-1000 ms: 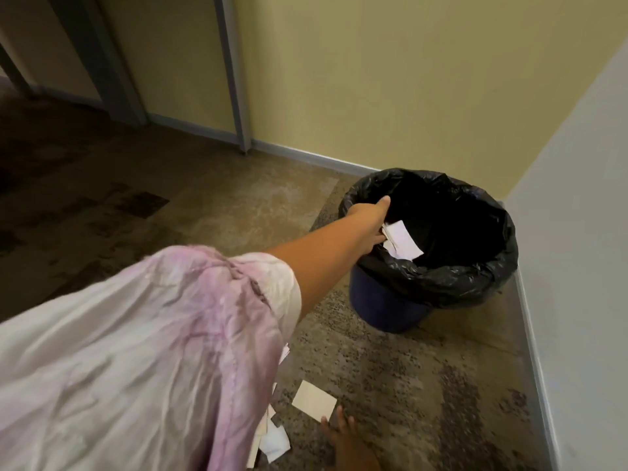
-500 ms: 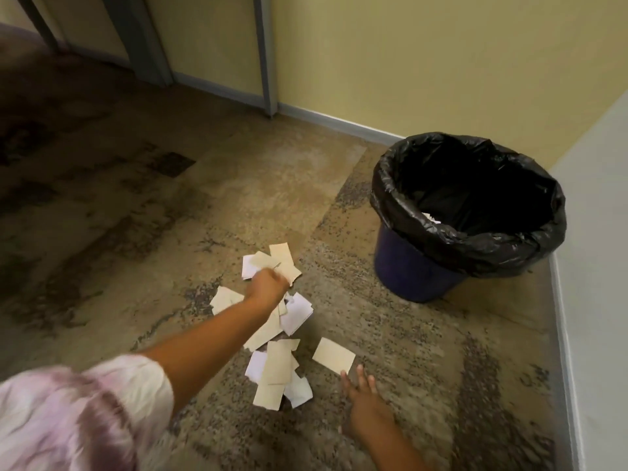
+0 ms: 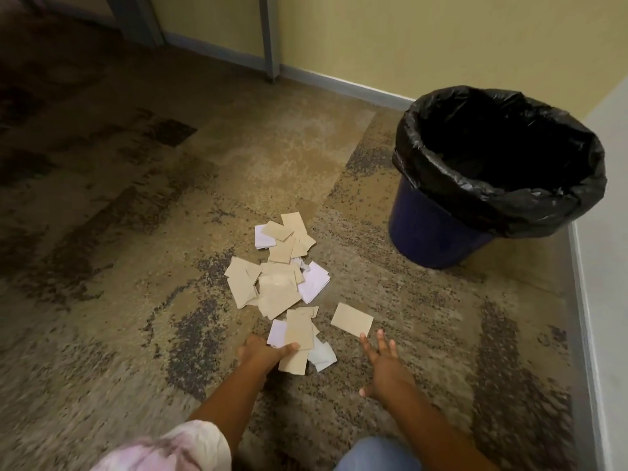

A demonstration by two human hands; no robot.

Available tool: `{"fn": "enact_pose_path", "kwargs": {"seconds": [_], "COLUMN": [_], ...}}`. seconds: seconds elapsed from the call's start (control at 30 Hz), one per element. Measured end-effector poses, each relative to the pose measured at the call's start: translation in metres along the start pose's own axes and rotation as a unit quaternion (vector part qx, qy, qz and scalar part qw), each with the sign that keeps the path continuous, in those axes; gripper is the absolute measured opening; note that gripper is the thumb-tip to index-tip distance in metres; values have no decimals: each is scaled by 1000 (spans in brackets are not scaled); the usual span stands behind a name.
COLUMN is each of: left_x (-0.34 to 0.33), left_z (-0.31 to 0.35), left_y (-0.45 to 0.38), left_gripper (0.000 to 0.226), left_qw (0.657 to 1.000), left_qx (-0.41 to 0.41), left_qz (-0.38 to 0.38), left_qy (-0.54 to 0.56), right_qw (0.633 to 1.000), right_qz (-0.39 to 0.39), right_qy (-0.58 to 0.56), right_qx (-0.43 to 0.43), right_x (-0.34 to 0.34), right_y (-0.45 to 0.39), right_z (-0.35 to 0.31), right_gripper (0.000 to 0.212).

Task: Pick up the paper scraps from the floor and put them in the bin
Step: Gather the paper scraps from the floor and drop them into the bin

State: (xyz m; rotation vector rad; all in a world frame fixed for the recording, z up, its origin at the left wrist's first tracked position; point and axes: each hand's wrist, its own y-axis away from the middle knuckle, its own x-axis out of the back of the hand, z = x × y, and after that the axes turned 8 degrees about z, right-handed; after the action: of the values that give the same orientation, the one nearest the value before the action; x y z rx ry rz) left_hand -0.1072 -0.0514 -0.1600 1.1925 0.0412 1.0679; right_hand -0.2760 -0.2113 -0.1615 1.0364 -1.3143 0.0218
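A heap of tan and white paper scraps [image 3: 277,287] lies on the mottled carpet in the middle of the head view. One tan scrap [image 3: 351,319] rests alone to the right of the heap. My left hand [image 3: 263,355] is at the heap's near end, its thumb and fingers closed over a tan scrap [image 3: 299,331] and the white ones beside it. My right hand [image 3: 382,363] lies flat on the carpet with fingers spread, its fingertips just short of the lone scrap. The blue bin [image 3: 428,232] with a black liner [image 3: 424,158] stands at the right; its inside is dark.
A yellow wall with a grey skirting board [image 3: 339,85] runs behind the bin. A pale wall [image 3: 608,232] closes off the right side. A grey door frame post [image 3: 268,35] stands at the back. My pink sleeve and blue-clad knee fill the bottom edge.
My left hand left the bin, where it held white scraps over the opening, dropped to the heap's far part, then drew back to its near end. The view tilted down.
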Motion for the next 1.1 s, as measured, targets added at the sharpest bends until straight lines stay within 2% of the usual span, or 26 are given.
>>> {"fn": "enact_pose_path", "kwargs": {"seconds": [0.1,0.17,0.3,0.53,0.8,0.93,1.1], "left_x": [2,3,4,7,0,3,9], "left_z": [-5,-7,-8,-4,-4,-3,-2], "left_y": [-5,-6,-3,-2,-8,-6,-1], "left_gripper": [66,58,54,44,13,28,30], "left_qw": [1000,999,997,992,995,995,992], "left_qx": [-24,-32,-50,-29,-28,-27,-22], "left_qz": [0,-14,-48,-97,-40,-50,-80], "left_qy": [4,14,33,76,91,77,99], "right_qw": [1000,1000,1000,999,999,999,995], "right_qz": [10,9,-1,-9,-9,-5,13], "right_qy": [0,4,18,29,33,31,82], "right_qx": [4,4,-2,-9,-13,-25,-60], "right_x": [0,0,3,5,6,9,13], "right_y": [1,1,0,-1,-1,0,-1], "right_z": [1,0,-2,-4,-6,-10,-27], "right_gripper": [111,111,112,113,115,117,121]}}
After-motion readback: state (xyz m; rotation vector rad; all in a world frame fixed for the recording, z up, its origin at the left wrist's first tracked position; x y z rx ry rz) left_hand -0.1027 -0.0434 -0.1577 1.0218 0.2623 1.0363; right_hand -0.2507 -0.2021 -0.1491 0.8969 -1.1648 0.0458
